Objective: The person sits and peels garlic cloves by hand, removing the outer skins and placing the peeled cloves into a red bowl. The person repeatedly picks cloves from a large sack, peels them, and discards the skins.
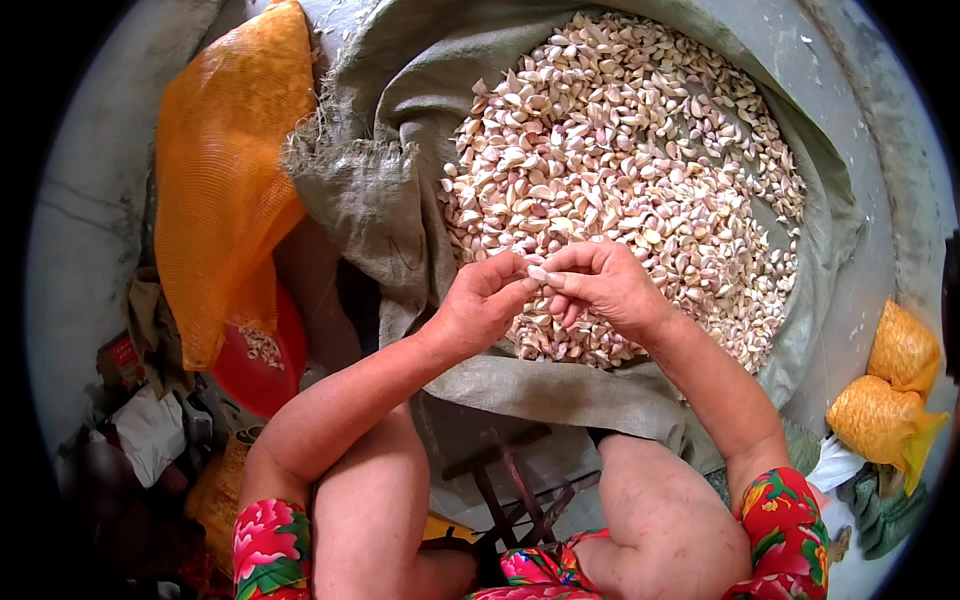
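Note:
Many loose garlic cloves (577, 172) lie in a wide heap on a grey-green woven cloth (555, 386). Over the near part of the heap my two hands meet at the fingertips. A pale garlic clove (537, 273) is between them. My left hand (487, 296) pinches toward it with thumb and forefinger. My right hand (600, 289) has its thumb and forefinger at the same clove, its other fingers curled beneath. Which hand bears the clove more cannot be told exactly; both touch it.
An orange mesh bag (225, 165) stands at the left, partly over a red plastic basin (296, 330) holding some cloves. Filled orange bags (877, 416) lie at the right. Dark wooden legs of a stool or rack (517, 487) show between my knees. Cloth and plastic (150, 435) clutter the lower left.

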`<state>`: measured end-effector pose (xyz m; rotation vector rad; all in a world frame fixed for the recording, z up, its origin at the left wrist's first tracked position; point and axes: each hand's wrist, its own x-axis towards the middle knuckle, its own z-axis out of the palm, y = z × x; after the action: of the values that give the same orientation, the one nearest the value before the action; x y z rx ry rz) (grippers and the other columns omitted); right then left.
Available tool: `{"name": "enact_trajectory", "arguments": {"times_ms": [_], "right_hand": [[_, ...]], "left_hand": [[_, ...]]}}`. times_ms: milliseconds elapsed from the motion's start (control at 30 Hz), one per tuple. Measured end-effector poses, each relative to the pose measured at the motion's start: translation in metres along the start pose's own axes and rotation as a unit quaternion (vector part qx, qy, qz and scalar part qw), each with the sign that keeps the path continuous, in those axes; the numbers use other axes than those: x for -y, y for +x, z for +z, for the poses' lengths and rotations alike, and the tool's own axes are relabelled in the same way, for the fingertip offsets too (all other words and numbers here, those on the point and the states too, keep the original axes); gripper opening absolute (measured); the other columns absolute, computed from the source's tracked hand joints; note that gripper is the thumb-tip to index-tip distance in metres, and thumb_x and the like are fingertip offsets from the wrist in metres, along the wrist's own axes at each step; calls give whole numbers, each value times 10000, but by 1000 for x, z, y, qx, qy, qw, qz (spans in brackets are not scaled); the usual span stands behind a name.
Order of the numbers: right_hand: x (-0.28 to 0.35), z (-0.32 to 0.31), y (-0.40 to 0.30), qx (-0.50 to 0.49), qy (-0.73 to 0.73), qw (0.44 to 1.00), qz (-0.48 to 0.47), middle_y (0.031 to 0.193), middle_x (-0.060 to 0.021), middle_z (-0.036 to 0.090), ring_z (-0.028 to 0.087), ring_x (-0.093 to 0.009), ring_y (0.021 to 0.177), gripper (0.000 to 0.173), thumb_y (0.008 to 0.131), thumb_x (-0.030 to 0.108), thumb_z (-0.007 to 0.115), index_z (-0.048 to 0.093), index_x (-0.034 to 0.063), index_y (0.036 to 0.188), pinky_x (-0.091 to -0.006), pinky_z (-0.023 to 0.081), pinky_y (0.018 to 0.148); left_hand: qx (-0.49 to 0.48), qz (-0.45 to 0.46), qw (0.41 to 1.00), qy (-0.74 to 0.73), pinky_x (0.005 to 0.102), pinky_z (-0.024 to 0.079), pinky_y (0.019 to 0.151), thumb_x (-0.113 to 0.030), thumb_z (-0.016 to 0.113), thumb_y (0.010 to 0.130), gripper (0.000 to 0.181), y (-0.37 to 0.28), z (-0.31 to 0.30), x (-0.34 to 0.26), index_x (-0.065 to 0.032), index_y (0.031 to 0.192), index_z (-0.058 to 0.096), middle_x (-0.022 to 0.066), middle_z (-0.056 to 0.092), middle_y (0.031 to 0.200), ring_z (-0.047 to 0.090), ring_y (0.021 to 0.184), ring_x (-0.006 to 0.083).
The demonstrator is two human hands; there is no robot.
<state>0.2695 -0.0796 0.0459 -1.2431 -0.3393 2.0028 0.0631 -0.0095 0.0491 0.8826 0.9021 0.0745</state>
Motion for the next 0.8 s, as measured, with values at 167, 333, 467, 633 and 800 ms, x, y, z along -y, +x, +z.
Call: {"name": "enact_trajectory", "arguments": {"times_ms": [167,333,467,633,800], "right_hand": [[-6,7,-3,-18,-61,998,-20,848,-69,707,683,-95,687,127,963,59,643,705,-25,1034,-221,564,546],[-20,20,-11,-25,-1,999,-35,785,-42,679,657,-83,642,84,956,50,638,685,-19,959,-218,547,516],[-34,21,-20,-31,16,999,-21,766,-32,663,635,-71,617,99,971,89,643,669,-4,946,-219,528,476],[-36,16,-36,-29,7,999,-43,777,-4,652,614,-56,642,109,991,128,650,653,21,972,-194,481,532],[-44,-15,-60,-154,-239,941,-185,772,-21,672,610,-111,648,56,928,96,666,683,45,910,-275,495,568]], "left_hand": [[-4,-52,998,-37,237,308,424,-194,588,1034,155,-4,1,-4,-39,1039,597,-69,426,601,368,469,37],[13,-50,998,-34,235,284,422,-183,584,1028,144,-11,-4,-2,-48,978,581,-59,442,638,344,475,33],[22,-79,995,-59,238,258,411,-209,603,1026,171,-12,3,-2,-56,954,575,-64,415,615,303,462,38],[55,-147,977,-143,235,239,401,-214,585,1039,183,-9,8,-2,-57,944,583,-61,399,598,300,455,39],[-4,-96,984,-152,233,211,395,-230,559,1048,184,-2,10,0,-71,957,581,-71,349,589,261,454,46]]}}
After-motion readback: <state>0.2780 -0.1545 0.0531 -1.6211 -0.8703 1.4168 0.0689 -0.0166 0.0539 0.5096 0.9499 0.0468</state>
